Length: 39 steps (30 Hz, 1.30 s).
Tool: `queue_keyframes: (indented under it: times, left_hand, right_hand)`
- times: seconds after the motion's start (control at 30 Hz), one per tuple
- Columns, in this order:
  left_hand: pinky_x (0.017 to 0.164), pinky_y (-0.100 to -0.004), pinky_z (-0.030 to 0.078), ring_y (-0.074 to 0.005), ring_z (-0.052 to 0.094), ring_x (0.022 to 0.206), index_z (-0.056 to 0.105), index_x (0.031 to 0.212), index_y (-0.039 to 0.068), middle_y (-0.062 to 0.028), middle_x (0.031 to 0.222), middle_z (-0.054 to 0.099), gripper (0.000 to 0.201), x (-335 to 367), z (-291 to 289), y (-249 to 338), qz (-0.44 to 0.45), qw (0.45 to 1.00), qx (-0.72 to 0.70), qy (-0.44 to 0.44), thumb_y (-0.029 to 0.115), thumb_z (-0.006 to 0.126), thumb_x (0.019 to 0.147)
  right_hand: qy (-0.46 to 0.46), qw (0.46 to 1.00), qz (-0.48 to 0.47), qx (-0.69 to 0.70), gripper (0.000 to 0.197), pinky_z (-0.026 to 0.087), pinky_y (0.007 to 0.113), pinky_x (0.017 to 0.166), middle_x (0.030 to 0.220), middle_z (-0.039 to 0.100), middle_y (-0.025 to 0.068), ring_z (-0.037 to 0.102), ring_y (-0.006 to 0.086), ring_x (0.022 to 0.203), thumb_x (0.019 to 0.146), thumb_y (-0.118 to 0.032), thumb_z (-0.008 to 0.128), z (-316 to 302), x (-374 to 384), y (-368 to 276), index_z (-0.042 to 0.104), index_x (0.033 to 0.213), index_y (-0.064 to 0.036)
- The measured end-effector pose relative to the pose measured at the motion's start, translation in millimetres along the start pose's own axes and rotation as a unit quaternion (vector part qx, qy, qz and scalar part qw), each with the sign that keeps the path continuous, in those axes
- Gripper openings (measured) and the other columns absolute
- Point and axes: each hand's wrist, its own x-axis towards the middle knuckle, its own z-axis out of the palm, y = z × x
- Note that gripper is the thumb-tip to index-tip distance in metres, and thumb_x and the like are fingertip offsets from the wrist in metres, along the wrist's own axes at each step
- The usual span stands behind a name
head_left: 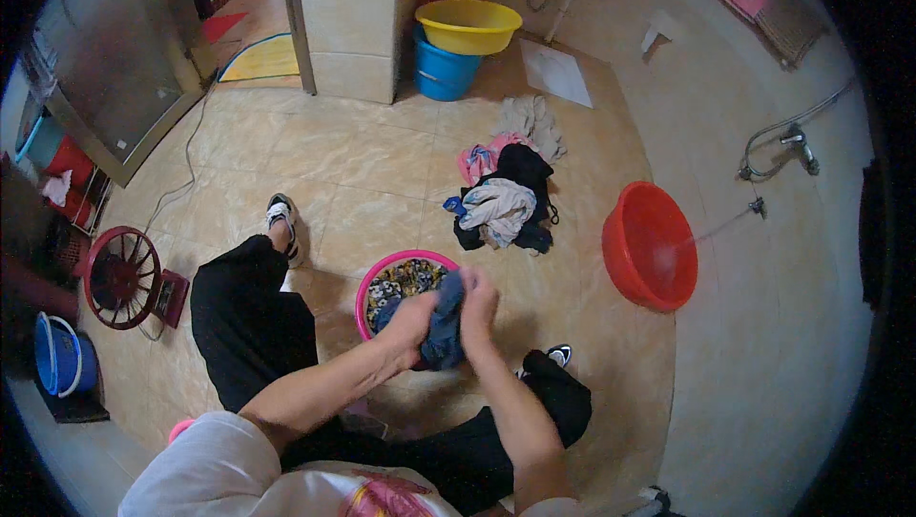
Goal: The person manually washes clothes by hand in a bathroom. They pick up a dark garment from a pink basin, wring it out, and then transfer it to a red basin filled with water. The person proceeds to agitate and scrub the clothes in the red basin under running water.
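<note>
- Two hands are closed on one blue cloth (pixel 445 326): the left hand (pixel 412 323) is clamped on its left side and the right hand (pixel 479 312) on its right side, fingers curled tight into the fabric.
- The cloth is held bunched and crumpled, dark blue and seemingly wet, directly over the near rim of a pink basin (pixel 364 296).
- More laundry of mixed dark and light pattern is seen packed inside the basin.
- The basin is set on a floor of glossy beige tiles (pixel 382 174), between the person's black-trousered legs; a shoe (pixel 283 221) is seen to its upper left and another (pixel 558 355) to its right.
- A heap of clothes (pixel 504 195), pink, white, black and blue, is piled on the tiles just beyond the basin.
- A red basin (pixel 649 246) is placed to the right, well apart, with a thin stream of water arriving from a wall tap (pixel 759 206).
- A yellow tub (pixel 468 27) is stacked on a blue bucket (pixel 442 71) against a tiled pillar at the far side.
- A red fan (pixel 121 278) and a second blue bucket (pixel 59 355) are found at the left edge, beside a metal door panel (pixel 119 59).
</note>
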Motion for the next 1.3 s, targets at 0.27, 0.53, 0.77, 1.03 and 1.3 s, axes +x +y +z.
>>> queue_keyframes:
  times: [0.27,0.53,0.77,1.03,1.3]
  left_hand:
    - [0.081,-0.0390,0.040,-0.0311,0.050,0.092,0.057,0.106,0.004,-0.0127,0.092,0.055,0.026,-87,13,56,0.590,0.642,0.462,-0.163,0.015,0.061,0.082]
    - [0.062,-0.0416,0.045,-0.0301,0.059,0.068,0.061,0.116,0.006,-0.0127,0.100,0.065,0.056,-169,54,58,0.160,0.542,0.086,-0.820,0.053,0.042,0.091]
    - [0.060,-0.0417,0.045,-0.0308,0.058,0.062,0.061,0.113,0.004,-0.0143,0.095,0.065,0.060,-170,51,45,0.134,0.546,0.039,-0.826,0.056,0.044,0.089]
    - [0.063,-0.0431,0.047,-0.0312,0.058,0.062,0.061,0.113,0.006,-0.0153,0.091,0.065,0.059,-162,83,39,0.384,0.360,-0.025,-0.850,0.057,0.045,0.088]
    - [0.058,-0.0397,0.046,-0.0291,0.053,0.055,0.061,0.114,0.013,-0.0128,0.064,0.050,0.057,-173,66,58,0.257,0.496,0.101,-0.823,0.059,0.044,0.087]
  right_hand:
    - [0.042,0.849,0.225,0.476,0.036,0.046,0.029,0.073,0.087,0.060,0.0039,0.055,0.0151,0.076,0.094,-0.035,0.049,-35,13,-24,0.060,0.095,-0.0005]
    - [0.010,0.850,0.211,0.482,0.028,0.047,0.026,0.067,0.080,0.059,-0.0003,0.056,0.0103,0.072,0.094,-0.031,0.052,-24,15,-26,0.061,0.088,-0.0056]
    - [-0.001,0.852,0.189,0.487,0.027,0.051,0.027,0.069,0.088,0.061,0.0039,0.059,0.0134,0.076,0.094,-0.029,0.051,-24,13,-13,0.058,0.096,-0.0028]
    - [0.008,0.855,0.221,0.469,0.026,0.051,0.028,0.070,0.086,0.060,0.0022,0.059,0.0129,0.077,0.095,-0.029,0.051,0,20,-3,0.059,0.092,-0.0050]
    - [-0.024,0.844,0.236,0.482,0.027,0.051,0.030,0.075,0.094,0.063,0.0049,0.061,0.0147,0.083,0.094,-0.030,0.052,-10,16,2,0.060,0.098,-0.0049]
